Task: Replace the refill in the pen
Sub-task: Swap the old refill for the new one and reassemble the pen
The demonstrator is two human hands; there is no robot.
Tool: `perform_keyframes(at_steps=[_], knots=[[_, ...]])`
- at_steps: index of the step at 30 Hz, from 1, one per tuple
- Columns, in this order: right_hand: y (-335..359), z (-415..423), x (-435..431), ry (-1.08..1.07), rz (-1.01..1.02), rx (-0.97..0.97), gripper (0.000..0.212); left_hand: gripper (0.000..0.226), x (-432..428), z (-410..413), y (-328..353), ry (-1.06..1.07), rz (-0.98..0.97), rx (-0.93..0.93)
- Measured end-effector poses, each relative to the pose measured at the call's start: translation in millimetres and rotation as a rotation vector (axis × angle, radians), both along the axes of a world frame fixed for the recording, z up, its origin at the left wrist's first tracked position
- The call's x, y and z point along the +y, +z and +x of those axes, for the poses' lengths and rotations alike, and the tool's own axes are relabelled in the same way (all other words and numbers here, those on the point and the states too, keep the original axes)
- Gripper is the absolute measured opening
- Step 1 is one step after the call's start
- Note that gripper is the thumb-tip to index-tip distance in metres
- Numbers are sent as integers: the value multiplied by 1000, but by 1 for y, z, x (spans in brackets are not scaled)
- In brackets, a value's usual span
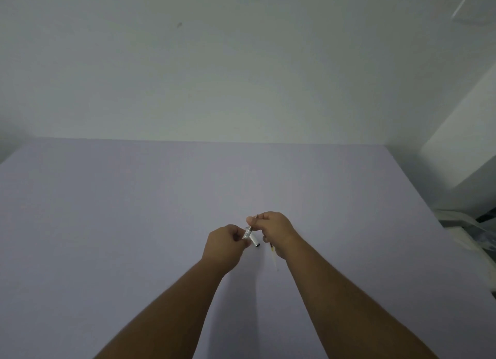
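Hovering above the lilac table [134, 224], the left hand [224, 247] pinches a silver pen part [252, 237] while the right hand [273, 228] grips the pen's thin end, a pale refill [274, 259] trailing below its palm.

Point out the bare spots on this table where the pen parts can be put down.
Nearly the whole table is bare: the wide stretch left of the left hand, and the strip between both hands and the wall. Only the middle is busy, where the right hand and left hand hold the pen.
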State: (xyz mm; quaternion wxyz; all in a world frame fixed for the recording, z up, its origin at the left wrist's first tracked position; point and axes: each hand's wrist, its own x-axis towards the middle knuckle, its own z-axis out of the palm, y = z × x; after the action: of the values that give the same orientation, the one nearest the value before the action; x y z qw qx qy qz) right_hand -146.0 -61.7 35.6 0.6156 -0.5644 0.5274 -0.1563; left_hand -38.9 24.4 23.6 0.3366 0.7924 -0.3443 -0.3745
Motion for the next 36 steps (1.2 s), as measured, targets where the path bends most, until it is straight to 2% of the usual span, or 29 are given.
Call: perform_keyframes(at_steps=[5,8,10,15,20,23,25,27,29,32,35,36], knots=[[-10,5,-2,64,1,33,21,4,2,5,-3,43,41,68],[-20,10,-13,28,-137,152,30,6,6,10,-10,122,53,129],[-28,12,-20,18,-256,279,27,5,11,14,-17,168,57,178],[-55,24,-19,290,-405,639,25,8,17,20,-29,220,76,289],[-75,34,-10,327,-477,696,29,7,20,22,-30,216,104,340],[-72,37,-11,267,-437,603,32,7,20,24,-29,208,115,335],[-63,39,-15,89,-325,376,26,6,20,25,-28,203,116,333],[-52,41,-19,-94,-144,114,9,6,18,25,-27,194,116,325],[-42,42,-22,-154,4,-36,1,6,17,24,-26,180,121,311],[-37,41,-25,-132,87,-74,16,8,13,20,-25,155,116,301],[-36,37,-23,-104,125,-117,3,7,11,17,-23,142,122,293],[-36,35,-22,-113,127,-125,5,8,10,16,-23,141,121,295]])
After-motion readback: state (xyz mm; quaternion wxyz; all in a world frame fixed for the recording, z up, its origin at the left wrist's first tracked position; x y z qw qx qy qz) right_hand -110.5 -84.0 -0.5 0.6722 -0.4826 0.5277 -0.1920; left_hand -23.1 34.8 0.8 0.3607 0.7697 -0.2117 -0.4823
